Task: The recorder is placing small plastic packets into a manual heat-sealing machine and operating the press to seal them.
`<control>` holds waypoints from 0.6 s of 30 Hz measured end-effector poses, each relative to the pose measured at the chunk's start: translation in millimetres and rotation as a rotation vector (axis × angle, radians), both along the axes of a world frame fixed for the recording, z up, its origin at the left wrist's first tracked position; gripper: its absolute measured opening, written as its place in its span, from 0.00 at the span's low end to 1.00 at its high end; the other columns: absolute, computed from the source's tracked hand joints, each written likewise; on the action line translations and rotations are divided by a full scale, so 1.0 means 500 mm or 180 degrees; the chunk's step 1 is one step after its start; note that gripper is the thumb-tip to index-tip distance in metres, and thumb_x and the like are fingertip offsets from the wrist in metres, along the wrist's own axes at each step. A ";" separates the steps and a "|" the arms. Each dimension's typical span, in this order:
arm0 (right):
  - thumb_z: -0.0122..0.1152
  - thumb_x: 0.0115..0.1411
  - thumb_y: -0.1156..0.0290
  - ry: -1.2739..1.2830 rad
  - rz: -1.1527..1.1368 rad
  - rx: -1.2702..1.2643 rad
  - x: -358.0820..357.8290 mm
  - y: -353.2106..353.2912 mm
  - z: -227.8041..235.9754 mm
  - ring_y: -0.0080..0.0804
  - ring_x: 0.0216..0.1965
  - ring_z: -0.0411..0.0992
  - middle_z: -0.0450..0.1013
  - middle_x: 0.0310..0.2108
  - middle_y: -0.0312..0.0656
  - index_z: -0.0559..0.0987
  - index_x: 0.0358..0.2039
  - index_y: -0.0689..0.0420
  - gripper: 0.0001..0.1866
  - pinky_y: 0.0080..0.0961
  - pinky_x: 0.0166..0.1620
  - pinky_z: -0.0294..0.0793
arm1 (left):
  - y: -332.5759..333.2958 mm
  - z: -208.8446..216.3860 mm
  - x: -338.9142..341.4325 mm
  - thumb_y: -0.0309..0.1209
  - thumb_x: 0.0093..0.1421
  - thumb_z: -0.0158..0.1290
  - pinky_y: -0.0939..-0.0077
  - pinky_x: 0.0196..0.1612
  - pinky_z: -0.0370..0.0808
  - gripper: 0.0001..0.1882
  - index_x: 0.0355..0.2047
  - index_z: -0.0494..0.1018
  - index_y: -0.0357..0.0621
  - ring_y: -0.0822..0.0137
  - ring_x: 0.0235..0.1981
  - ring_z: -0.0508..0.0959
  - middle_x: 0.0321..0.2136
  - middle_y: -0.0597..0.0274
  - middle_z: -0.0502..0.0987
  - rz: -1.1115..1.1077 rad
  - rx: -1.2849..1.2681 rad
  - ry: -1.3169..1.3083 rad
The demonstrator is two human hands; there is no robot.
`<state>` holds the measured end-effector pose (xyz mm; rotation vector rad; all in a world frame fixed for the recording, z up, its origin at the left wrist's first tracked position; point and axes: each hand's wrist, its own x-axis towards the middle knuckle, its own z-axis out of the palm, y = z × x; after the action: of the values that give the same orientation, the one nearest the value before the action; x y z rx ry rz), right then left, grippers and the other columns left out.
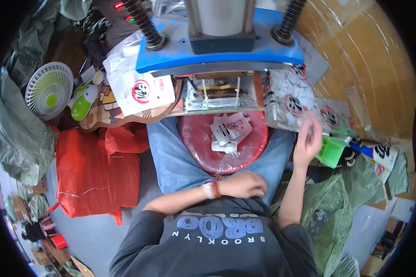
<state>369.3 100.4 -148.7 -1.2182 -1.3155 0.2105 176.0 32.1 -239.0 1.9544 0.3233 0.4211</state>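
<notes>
My right hand [309, 141] is raised beside a stack of white printed pouches [289, 99] on the right of the press [219, 44]. Its fingers are bent and apart, and I see nothing in them. Over my lap, close to my shirt, hovers my left hand [245, 184]; its fingers curl inward, partly hidden and blurred. A red plastic-lined basin [194, 152] between my knees holds several white pouches [229, 129]. The press has a blue plate above a low bed with metal bars [219, 94].
More pouches [141, 92] lie on a wavy-edged board [111, 121] to the left, beside a white fan [50, 90]. A red bag [97, 171] stands below. At right are a green container [330, 150], a spray can [383, 154], green plastic sheeting [319, 217] and a cardboard wall [374, 60].
</notes>
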 end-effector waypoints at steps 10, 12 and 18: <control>0.55 0.64 0.78 0.0959 0.1368 -0.1232 -0.168 -0.100 -0.075 0.28 0.47 0.71 0.73 0.46 0.45 0.70 0.52 0.64 0.16 0.25 0.54 0.68 | 0.061 -0.159 -0.221 0.32 0.53 0.51 0.63 0.31 0.77 0.09 0.24 0.81 0.46 0.59 0.30 0.82 0.25 0.57 0.81 0.0799 0.1659 0.2970; 0.55 0.63 0.79 0.0784 0.1325 -0.1090 -0.154 -0.101 -0.060 0.29 0.48 0.71 0.73 0.46 0.46 0.71 0.51 0.66 0.15 0.25 0.55 0.67 | 0.074 -0.135 -0.233 0.31 0.52 0.52 0.62 0.31 0.77 0.08 0.23 0.81 0.46 0.57 0.30 0.82 0.26 0.57 0.81 0.0450 0.1659 0.3057; 0.61 0.58 0.82 0.0942 0.1224 -0.1091 -0.137 -0.115 -0.053 0.28 0.45 0.70 0.71 0.44 0.43 0.75 0.45 0.66 0.13 0.24 0.52 0.68 | 0.132 0.066 -0.324 0.37 0.52 0.53 0.57 0.38 0.75 0.16 0.39 0.76 0.43 0.52 0.37 0.79 0.33 0.53 0.78 0.2152 0.2035 0.1439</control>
<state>301.0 43.1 -175.0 -1.1491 -1.2715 0.8893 14.2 98.1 -206.0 2.5298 1.2908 0.5510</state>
